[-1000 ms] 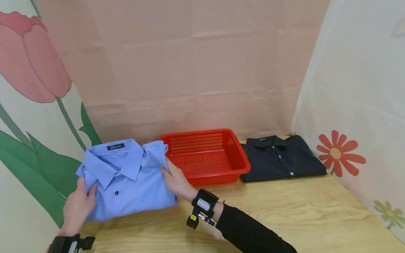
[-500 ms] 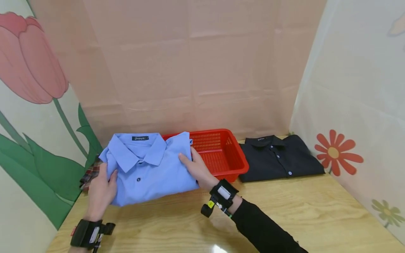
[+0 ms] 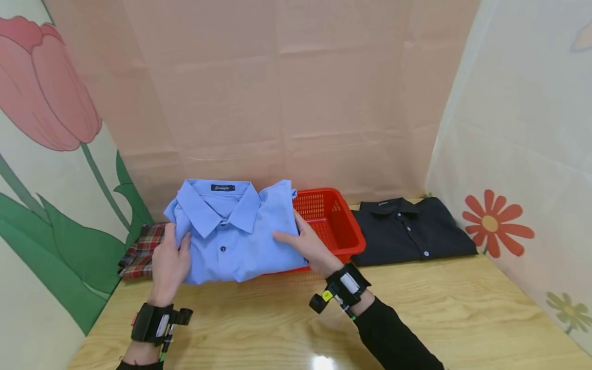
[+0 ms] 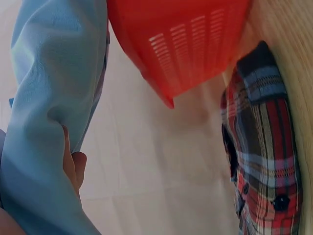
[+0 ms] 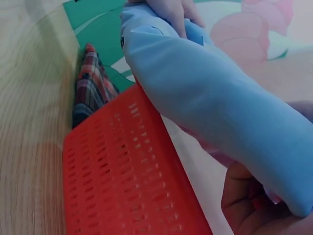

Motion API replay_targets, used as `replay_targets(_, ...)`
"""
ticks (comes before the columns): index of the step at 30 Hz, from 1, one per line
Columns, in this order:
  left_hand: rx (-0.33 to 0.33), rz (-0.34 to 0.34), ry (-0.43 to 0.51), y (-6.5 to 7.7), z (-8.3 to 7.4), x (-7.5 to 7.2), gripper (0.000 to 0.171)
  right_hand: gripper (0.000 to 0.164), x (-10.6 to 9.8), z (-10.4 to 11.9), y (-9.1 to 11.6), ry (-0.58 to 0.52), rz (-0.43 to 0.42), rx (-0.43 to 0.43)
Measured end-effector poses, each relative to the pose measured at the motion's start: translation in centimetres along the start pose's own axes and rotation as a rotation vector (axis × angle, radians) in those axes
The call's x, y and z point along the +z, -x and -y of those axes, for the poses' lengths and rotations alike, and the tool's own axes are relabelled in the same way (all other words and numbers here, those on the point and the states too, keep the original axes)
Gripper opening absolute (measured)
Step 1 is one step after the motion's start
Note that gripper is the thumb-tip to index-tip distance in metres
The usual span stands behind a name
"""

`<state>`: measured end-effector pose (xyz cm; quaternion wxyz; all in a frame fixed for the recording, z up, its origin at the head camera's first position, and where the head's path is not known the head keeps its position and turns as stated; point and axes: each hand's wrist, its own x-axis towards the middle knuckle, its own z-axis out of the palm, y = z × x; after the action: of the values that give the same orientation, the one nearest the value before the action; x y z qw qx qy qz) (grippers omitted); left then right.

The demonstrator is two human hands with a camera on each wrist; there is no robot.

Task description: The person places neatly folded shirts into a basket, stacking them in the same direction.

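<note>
A folded light-blue shirt (image 3: 236,241) with a dark button and a black collar label is held up off the table between both hands. My left hand (image 3: 170,262) grips its left side, thumb on the front. At the opposite side my right hand (image 3: 312,244) pinches the shirt's edge, with the thumb across the front and fingers behind. Part of the red basket (image 3: 339,221) is covered by the shirt in the head view. From the right wrist view, curled fingers (image 5: 244,196) show beneath the blue cloth (image 5: 210,93), over the basket's perforated side (image 5: 122,171).
A folded plaid shirt (image 3: 143,252) lies on the wooden table (image 3: 259,329) left of the basket. To the basket's right is a folded black shirt (image 3: 411,231), against the back. Printed sheets (image 3: 509,128) stand at the sides and back.
Both hands have carried the blue shirt right and farther back, from left of the basket to in front of and partly over it. The plaid shirt has come into view behind it.
</note>
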<state>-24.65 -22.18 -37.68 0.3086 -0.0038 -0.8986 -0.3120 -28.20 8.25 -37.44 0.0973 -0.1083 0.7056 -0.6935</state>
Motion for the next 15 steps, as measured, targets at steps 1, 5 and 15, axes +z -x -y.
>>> replay_targets(1, -0.002, -0.004, 0.001, -0.1, -0.1, 0.1, 0.031, 0.087, -0.2, -0.1, 0.0, -0.006, -0.005, 0.001)
replay_targets(5, -0.003, -0.011, 0.013, -0.1, -0.3, 0.4, 0.030, 0.084, -0.8, -0.6, 0.4, -0.033, -0.004, 0.007)
replay_targets(15, 0.020, -0.006, 0.029, -0.2, -0.8, 0.9, 0.030, 0.062, -2.0, -1.3, 0.6, -0.060, 0.039, -0.007)
